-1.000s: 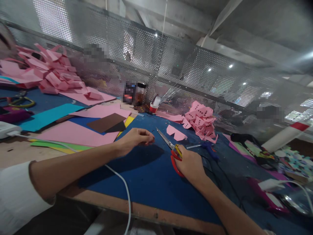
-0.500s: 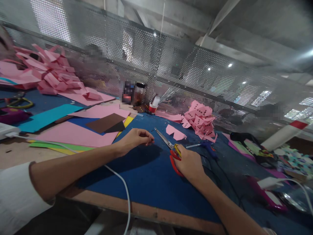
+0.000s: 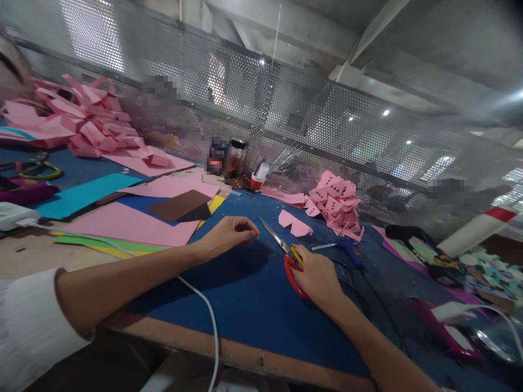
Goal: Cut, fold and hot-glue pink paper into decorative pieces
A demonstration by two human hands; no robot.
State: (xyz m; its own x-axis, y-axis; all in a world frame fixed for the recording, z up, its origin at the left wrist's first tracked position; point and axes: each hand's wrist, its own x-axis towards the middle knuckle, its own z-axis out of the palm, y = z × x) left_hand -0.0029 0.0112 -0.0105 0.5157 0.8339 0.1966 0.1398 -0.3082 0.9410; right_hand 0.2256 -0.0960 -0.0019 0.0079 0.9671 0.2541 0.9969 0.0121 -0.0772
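My right hand (image 3: pixel 321 272) grips a pair of scissors (image 3: pixel 281 242) by the red and yellow handles. Their blades are together, with the tips toward my left hand (image 3: pixel 231 237). That hand hovers over the blue table surface (image 3: pixel 245 310), thumb and fingertips bent together in a pinch; whatever may be between them is too small or hidden to name. Beyond the blades lies a notched pink paper piece (image 3: pixel 295 223). A heap of pink pieces with dark dots (image 3: pixel 333 201) rests behind it.
On the left are coloured sheets (image 3: pixel 134 223) and a pile of folded pink strips (image 3: pixel 98 120). A blue glue gun (image 3: pixel 350 253) lies right of the scissors. A white cable (image 3: pixel 210 310) crosses the front edge. Perforated metal panels (image 3: pixel 253 103) stand behind.
The view has shifted slightly, so the objects sit a little lower and farther right. Both hands keep nearly the same pose, with the scissors still in the right one.
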